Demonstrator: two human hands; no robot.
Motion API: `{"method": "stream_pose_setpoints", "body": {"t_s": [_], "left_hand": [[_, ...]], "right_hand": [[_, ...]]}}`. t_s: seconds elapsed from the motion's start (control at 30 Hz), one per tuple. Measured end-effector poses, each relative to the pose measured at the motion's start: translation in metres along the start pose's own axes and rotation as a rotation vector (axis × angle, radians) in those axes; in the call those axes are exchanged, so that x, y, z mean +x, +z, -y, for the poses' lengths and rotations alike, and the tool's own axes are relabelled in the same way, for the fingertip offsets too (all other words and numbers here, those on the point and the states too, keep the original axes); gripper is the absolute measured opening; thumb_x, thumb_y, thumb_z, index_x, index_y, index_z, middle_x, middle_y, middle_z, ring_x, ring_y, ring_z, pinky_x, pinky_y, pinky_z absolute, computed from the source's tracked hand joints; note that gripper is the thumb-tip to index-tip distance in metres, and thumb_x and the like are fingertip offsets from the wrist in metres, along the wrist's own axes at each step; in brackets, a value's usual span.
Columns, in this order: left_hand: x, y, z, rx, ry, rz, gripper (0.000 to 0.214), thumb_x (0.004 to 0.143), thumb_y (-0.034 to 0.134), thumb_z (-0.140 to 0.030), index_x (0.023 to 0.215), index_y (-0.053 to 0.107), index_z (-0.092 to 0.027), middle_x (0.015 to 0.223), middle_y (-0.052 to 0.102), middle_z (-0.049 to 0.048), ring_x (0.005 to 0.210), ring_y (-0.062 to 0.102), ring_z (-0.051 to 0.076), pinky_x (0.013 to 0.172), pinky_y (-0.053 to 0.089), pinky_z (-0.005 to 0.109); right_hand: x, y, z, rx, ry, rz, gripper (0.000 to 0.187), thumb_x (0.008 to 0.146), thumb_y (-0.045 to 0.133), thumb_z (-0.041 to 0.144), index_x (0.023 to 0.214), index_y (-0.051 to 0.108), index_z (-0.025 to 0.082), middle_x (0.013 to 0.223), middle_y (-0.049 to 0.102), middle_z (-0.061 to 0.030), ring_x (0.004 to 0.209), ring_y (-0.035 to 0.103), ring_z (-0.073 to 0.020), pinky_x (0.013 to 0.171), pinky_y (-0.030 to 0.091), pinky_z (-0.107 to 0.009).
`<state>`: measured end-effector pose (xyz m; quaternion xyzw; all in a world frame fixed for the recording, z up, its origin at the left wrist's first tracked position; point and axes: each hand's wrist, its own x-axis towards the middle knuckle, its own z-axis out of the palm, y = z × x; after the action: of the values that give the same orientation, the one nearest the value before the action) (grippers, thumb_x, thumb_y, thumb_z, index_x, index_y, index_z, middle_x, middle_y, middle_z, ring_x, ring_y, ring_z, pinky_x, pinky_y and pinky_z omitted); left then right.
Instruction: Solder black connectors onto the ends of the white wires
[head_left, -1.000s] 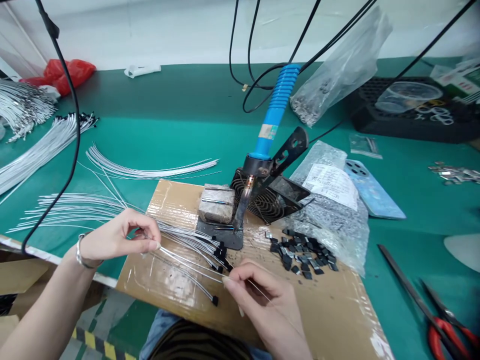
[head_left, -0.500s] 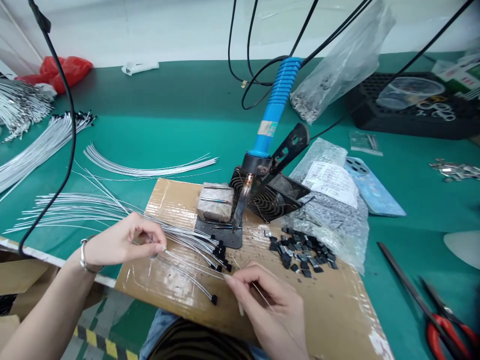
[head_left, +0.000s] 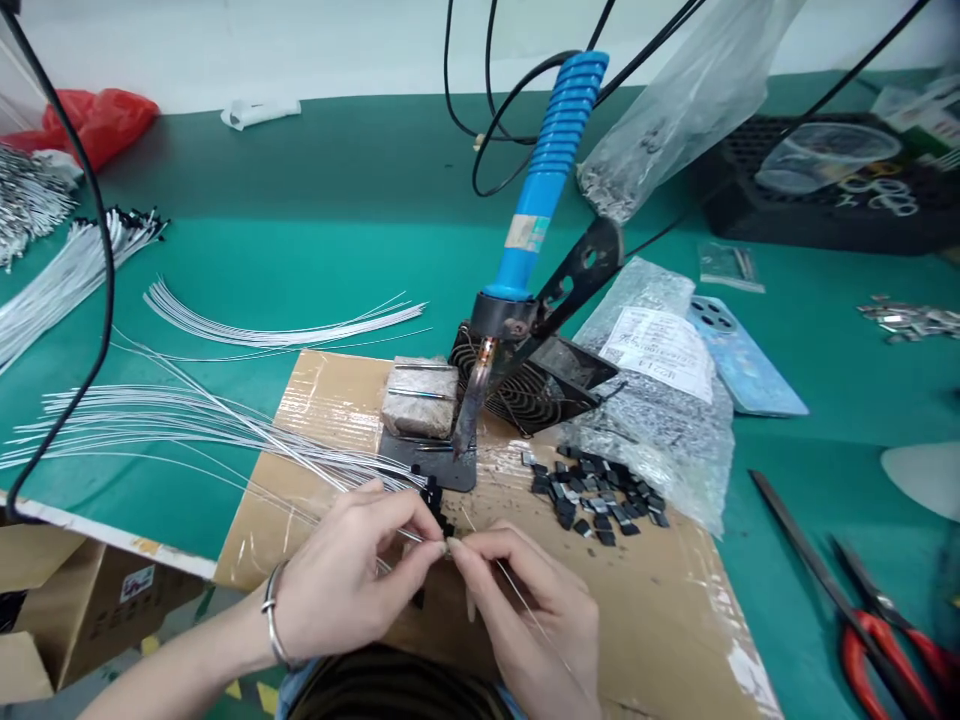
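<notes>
My left hand (head_left: 367, 570) is closed in a pinch on a thin white wire, with its fingertips almost touching those of my right hand (head_left: 529, 610). A fine silvery strand of solder wire (head_left: 529, 608) runs between the fingers of my closed right hand. What sits between the two sets of fingertips is too small to make out. Just behind my left hand lies a bundle of white wires (head_left: 247, 432) with black ends (head_left: 431, 492). Beyond them a blue-handled soldering iron (head_left: 551, 150) stands tip down in its stand, over a small metal plate (head_left: 427, 462).
Small black pieces (head_left: 600, 497) lie scattered on the cardboard (head_left: 637, 610). A wrapped block (head_left: 420, 405) and a black fan (head_left: 525, 395) stand behind. To the right are a bubble-wrap bag (head_left: 660, 350), a phone (head_left: 746, 360) and scissors (head_left: 877, 620). More white wires (head_left: 277, 325) lie left.
My left hand has moved right and closer, up to the fingertips of my right hand. My right hand has stayed almost in place. The view has shifted slightly.
</notes>
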<state>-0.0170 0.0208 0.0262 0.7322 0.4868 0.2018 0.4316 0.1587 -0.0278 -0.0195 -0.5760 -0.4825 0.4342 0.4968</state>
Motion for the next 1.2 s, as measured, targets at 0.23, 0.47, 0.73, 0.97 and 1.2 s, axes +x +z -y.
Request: {"method": "stream_pose_setpoints", "body": {"t_s": [0.23,0.47,0.73,0.97,1.2], "left_hand": [[0.011,0.004,0.005,-0.284,-0.246,-0.061,0.018,0.091,0.064,-0.031,0.081,0.068,-0.017,0.069,0.061,-0.0006,0.058,0.038,0.012,0.054,0.029,0.026],[0.011,0.003,0.007,-0.349,-0.329,-0.063,0.024,0.089,0.066,-0.04,0.081,0.068,-0.017,0.07,0.058,0.0001,0.059,0.036,0.013,0.055,0.025,0.028],[0.011,0.003,0.003,-0.378,-0.314,-0.081,0.023,0.089,0.068,-0.04,0.079,0.067,-0.019,0.067,0.058,0.0001,0.059,0.041,0.014,0.055,0.028,0.027],[0.01,0.004,-0.001,-0.359,-0.328,-0.065,0.025,0.089,0.063,-0.042,0.079,0.063,-0.02,0.067,0.054,-0.0002,0.06,0.04,0.015,0.054,0.028,0.028],[0.008,0.005,-0.001,-0.326,-0.315,-0.069,0.024,0.09,0.063,-0.04,0.079,0.064,-0.019,0.067,0.054,-0.0013,0.058,0.038,0.013,0.054,0.028,0.028]], "right_hand": [[0.003,-0.006,-0.011,0.414,0.196,-0.023,0.057,0.107,0.048,0.066,0.105,0.088,0.026,0.086,0.078,-0.0069,0.072,0.069,-0.0193,0.069,0.06,-0.031],[0.007,-0.006,-0.019,0.33,0.132,-0.012,0.032,0.106,0.064,0.046,0.099,0.088,0.026,0.078,0.075,-0.0033,0.064,0.068,-0.0133,0.061,0.057,-0.022],[0.006,0.013,0.001,0.465,0.339,-0.047,0.02,0.084,0.089,0.048,0.083,0.089,0.028,0.072,0.076,-0.0011,0.057,0.063,-0.0103,0.056,0.052,-0.02],[0.005,0.016,0.007,0.491,0.395,-0.079,0.023,0.08,0.092,0.048,0.079,0.087,0.026,0.064,0.071,0.0007,0.056,0.058,-0.0092,0.057,0.047,-0.02],[0.005,0.014,0.004,0.537,0.395,-0.04,0.027,0.08,0.092,0.051,0.079,0.086,0.025,0.065,0.07,0.001,0.057,0.059,-0.0098,0.057,0.047,-0.021]]}}
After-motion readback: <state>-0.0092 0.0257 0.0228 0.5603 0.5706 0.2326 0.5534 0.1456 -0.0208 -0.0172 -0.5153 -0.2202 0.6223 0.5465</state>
